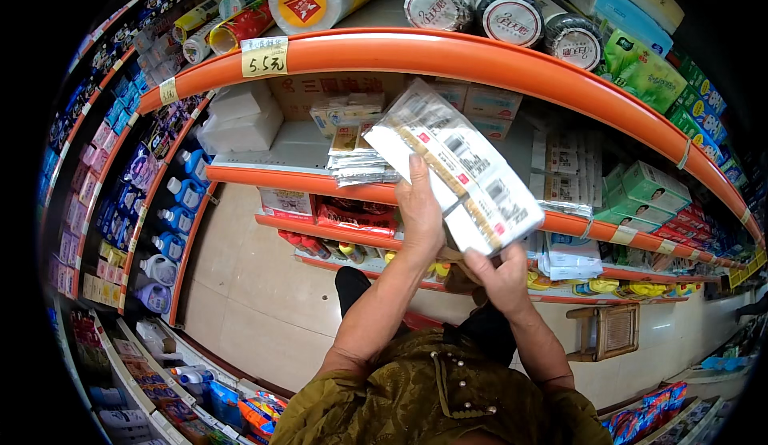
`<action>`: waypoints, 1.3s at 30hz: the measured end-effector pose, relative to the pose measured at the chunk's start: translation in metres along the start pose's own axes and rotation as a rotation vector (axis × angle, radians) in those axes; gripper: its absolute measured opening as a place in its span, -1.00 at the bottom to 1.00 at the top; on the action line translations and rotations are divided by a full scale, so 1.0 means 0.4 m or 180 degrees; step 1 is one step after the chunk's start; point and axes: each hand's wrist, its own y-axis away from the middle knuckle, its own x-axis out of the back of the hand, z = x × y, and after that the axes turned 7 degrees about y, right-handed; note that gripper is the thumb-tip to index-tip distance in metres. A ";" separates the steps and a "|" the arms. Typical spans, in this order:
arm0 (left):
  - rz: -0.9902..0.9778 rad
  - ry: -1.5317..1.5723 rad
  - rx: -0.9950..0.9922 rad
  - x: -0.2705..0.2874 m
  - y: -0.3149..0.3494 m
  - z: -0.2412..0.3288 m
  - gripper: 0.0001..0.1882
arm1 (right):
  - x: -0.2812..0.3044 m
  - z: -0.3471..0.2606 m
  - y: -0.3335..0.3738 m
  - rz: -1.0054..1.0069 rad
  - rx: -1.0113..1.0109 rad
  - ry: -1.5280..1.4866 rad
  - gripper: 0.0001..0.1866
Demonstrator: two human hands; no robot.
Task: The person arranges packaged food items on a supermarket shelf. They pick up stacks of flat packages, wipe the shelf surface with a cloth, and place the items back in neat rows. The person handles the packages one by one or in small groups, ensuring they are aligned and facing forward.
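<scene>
Clear-wrapped flat bundle of white printed packets (pixel 454 165): held up before the orange-edged shelf (pixel 448 57), at twelve o'clock from the chest. Left hand (pixel 420 205) flat behind, fingers pressed together; right hand (pixel 502 273) pinching the lower corner. Best kept level, supported underneath while sliding shelfward.

- Orange-edged shelves (pixel 480 61) are curving along the shop aisle, carrying packaged goods.
- Pale tiled floor (pixel 248 285) is gleaming below.
- A wooden stool (pixel 606 331) is standing by the shelves' lower edge.
</scene>
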 end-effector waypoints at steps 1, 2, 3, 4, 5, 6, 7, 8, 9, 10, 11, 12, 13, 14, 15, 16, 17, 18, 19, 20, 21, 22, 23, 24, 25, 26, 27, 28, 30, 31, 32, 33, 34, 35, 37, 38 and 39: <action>-0.0067 -0.0175 0.0019 0.005 -0.004 0.009 -0.56 | 0.007 0.007 -0.012 0.0178 0.0155 -0.0004 -0.69; -0.0134 -0.0351 0.0040 0.014 -0.010 0.021 -0.55 | 0.019 0.004 -0.027 0.0203 0.0170 0.0012 -0.70; -0.0189 -0.0532 0.0046 0.022 -0.016 0.033 -0.55 | 0.030 0.000 -0.044 0.0211 0.0185 0.0020 -0.70; -0.0176 -0.0535 -0.0121 0.028 -0.032 0.033 -0.58 | 0.042 0.011 -0.066 0.0208 0.0216 -0.0081 -0.71; -0.0269 -0.0665 -0.0064 0.034 -0.041 0.048 -0.60 | 0.049 0.005 -0.085 0.0181 0.0147 -0.0180 -0.72; -0.0374 -0.0793 -0.0004 0.041 -0.051 0.068 -0.62 | 0.055 -0.009 -0.108 0.0181 0.0185 -0.0132 -0.72; -0.0475 -0.0923 0.0063 0.045 -0.061 0.080 -0.64 | 0.061 -0.020 -0.135 0.0183 0.0216 -0.0085 -0.72; -0.0418 -0.0913 -0.0087 0.038 -0.075 0.087 -0.68 | 0.068 -0.019 -0.169 0.0110 0.0260 -0.0091 -0.73; -0.0605 -0.0895 -0.0134 0.040 -0.095 0.098 -0.70 | 0.082 -0.019 -0.204 0.0064 0.0319 -0.0088 -0.74; -0.0587 -0.0974 -0.0141 0.050 -0.118 0.112 -0.71 | 0.089 -0.022 -0.240 0.0073 0.0262 0.0264 -0.76; -0.0569 -0.1052 -0.0148 0.059 -0.135 0.128 -0.72 | 0.088 -0.035 -0.267 -0.0081 -0.0001 0.0138 -0.75; -0.0458 -0.0996 -0.0001 0.063 -0.144 0.141 -0.73 | 0.076 -0.049 -0.291 0.0061 -0.0098 0.0235 -0.72; -0.0356 -0.0933 0.0145 0.064 -0.153 0.155 -0.74 | 0.070 -0.062 -0.313 0.0210 -0.0189 0.0339 -0.70; -0.0412 -0.0914 0.0359 0.095 -0.179 0.151 -0.75 | 0.077 -0.047 -0.342 0.0159 -0.0220 0.0428 -0.68; -0.0396 -0.0836 0.0678 0.110 -0.194 0.144 -0.77 | 0.091 -0.017 -0.373 0.0121 -0.0241 0.0527 -0.66; -0.0494 -0.0783 0.0941 0.136 -0.208 0.137 -0.81 | 0.091 0.002 -0.390 0.0051 -0.0269 0.0613 -0.64; -0.0594 -0.0730 0.1202 0.155 -0.216 0.131 -0.84 | 0.094 0.014 -0.397 0.0017 -0.0310 0.0677 -0.66; -0.0511 -0.0711 0.1305 0.158 -0.210 0.131 -0.87 | 0.092 0.021 -0.400 -0.0016 -0.0363 0.0737 -0.67; -0.0470 -0.0737 0.1265 0.159 -0.206 0.134 -0.87 | 0.092 0.024 -0.403 -0.0046 -0.0414 0.0798 -0.68; -0.0431 -0.0763 0.1225 0.159 -0.204 0.137 -0.86 | 0.092 0.022 -0.405 -0.0047 -0.0432 0.0987 -0.67; -0.0384 -0.0787 0.1203 0.160 -0.201 0.138 -0.86 | 0.090 0.019 -0.402 -0.0101 -0.0461 0.1101 -0.63; -0.0318 -0.0834 0.1097 0.163 -0.202 0.142 -0.82 | 0.087 0.013 -0.401 -0.0155 -0.0488 0.1214 -0.58; -0.0318 -0.0925 0.1045 0.165 -0.200 0.148 -0.80 | 0.086 0.011 -0.402 -0.0209 -0.0515 0.1327 -0.54; -0.0326 -0.1014 0.0988 0.165 -0.200 0.156 -0.78 | 0.083 0.018 -0.410 -0.0174 -0.0461 0.1509 -0.46; -0.0333 -0.1103 0.0928 0.166 -0.199 0.160 -0.75 | 0.085 0.019 -0.413 -0.0235 -0.0449 0.1690 -0.45; -0.0374 -0.1248 0.0854 0.168 -0.200 0.160 -0.68 | 0.085 0.018 -0.414 -0.0297 -0.0437 0.1872 -0.43; -0.0343 -0.1310 0.0862 0.166 -0.196 0.161 -0.66 | 0.083 0.012 -0.417 -0.0367 -0.0418 0.2050 -0.41; -0.0311 -0.1372 0.0869 0.165 -0.189 0.164 -0.64 | 0.089 0.035 -0.431 -0.0360 -0.0457 0.2346 -0.37; -0.0189 -0.1424 0.0899 0.168 -0.174 0.166 -0.58 | 0.096 0.041 -0.434 -0.0453 -0.0487 0.2473 -0.35; -0.0231 -0.1349 0.0990 0.175 -0.169 0.166 -0.57 | 0.096 0.042 -0.435 -0.0496 -0.0502 0.2531 -0.34; -0.0275 -0.1273 0.1082 0.184 -0.165 0.166 -0.56 | 0.095 0.046 -0.436 -0.0462 -0.0517 0.2601 -0.34; -0.0316 -0.1193 0.1180 0.190 -0.158 0.164 -0.55 | 0.093 0.048 -0.434 -0.0430 -0.0538 0.2674 -0.34; -0.0480 -0.1085 0.1157 0.188 -0.150 0.156 -0.53 | 0.092 0.047 -0.431 -0.0395 -0.0561 0.2747 -0.34; -0.0596 -0.1024 0.1326 0.182 -0.142 0.152 -0.53 | 0.096 0.040 -0.427 -0.0479 -0.0639 0.2680 -0.33; -0.0782 -0.1018 0.1417 0.170 -0.137 0.136 -0.56 | 0.092 0.002 -0.410 -0.0661 -0.0803 0.2555 -0.32; -0.0750 -0.0948 0.1428 0.175 -0.137 0.134 -0.56 | 0.088 0.014 -0.407 -0.0664 -0.0732 0.2474 -0.32; -0.0772 -0.0858 0.1460 0.175 -0.141 0.124 -0.57 | 0.099 0.023 -0.402 -0.0609 -0.0669 0.2418 -0.32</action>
